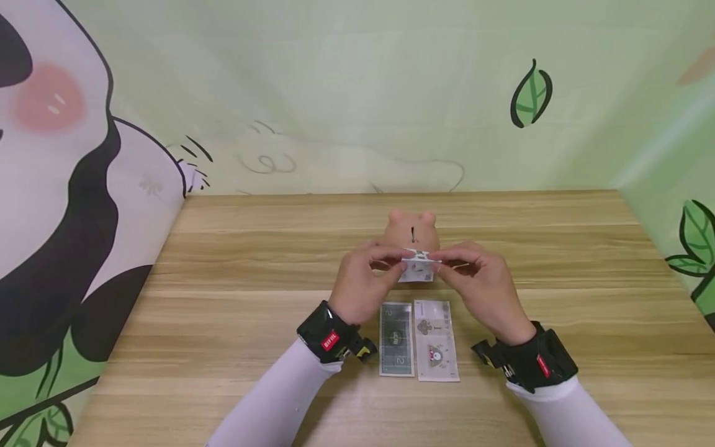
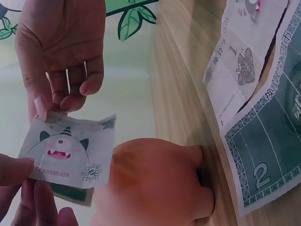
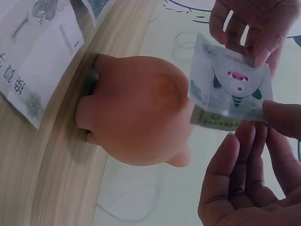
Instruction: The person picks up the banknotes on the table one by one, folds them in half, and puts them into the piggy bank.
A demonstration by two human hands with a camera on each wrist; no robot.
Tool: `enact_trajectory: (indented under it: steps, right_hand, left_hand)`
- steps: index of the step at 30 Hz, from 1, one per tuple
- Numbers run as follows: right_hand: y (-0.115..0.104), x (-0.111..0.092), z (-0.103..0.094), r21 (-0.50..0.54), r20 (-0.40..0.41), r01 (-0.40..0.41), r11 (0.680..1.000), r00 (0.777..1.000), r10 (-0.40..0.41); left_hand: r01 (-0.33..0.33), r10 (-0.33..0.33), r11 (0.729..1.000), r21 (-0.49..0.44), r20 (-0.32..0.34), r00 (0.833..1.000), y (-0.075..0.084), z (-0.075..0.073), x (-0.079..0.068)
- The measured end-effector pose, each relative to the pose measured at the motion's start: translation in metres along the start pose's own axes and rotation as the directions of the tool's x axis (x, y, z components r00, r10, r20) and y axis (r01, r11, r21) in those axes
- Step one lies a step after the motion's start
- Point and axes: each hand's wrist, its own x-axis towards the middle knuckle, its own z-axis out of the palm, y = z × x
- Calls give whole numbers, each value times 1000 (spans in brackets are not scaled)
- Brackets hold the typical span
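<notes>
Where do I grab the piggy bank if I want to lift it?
I'd cup the piggy bank by its bulging sides, one palm from the left, one from the right. It stands upright on stubby legs, its body is round, and no handle shows. The held note is in the way at the near side.

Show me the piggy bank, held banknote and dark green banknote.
Piggy bank (image 3: 136,110), right wrist view, middle of its body.
Held banknote (image 2: 68,150), left wrist view, its printed monster.
Dark green banknote (image 1: 396,339), head view, its centre.
</notes>
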Motion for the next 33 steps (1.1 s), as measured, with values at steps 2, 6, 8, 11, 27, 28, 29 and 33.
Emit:
enact_trajectory:
  steps: [2,6,8,11,27,28,29,33]
  right_hand:
    - [-1,0,0,-8,-6,2,1000,1000,-2]
    - [-3,0,0,-24,-12,13,1000,1000,-14]
    - [-4,0,-1,-31,-9,17,999,1000,-17]
    - [-5,0,-1,-27,4,4,1000,1000,-4]
    - [-2,3,-2,148,-12,-89,985,996,92]
    - [-2,3,-2,160,-2,-103,982,994,105]
    - [-2,3,-2,170,12,-119,978,993,118]
    - [-3,4,-1,198,90,-188,962,981,173]
  left_hand:
    - [-14,14,1000,-11,-13,1000,-1,0,1]
    - [-47,46,999,-18,-32,998,-1,-1,2]
    - [-53,53,998,-15,-35,998,-2,-1,2]
    - [-39,38,999,-32,-21,999,-1,-2,3]
    - [184,-147,965,-187,198,969,-7,-3,5]
    - [188,-149,964,-190,203,968,-7,-3,5]
    - [193,-153,962,-193,204,967,-8,-3,5]
    - [223,-178,944,-242,195,965,-10,-4,5]
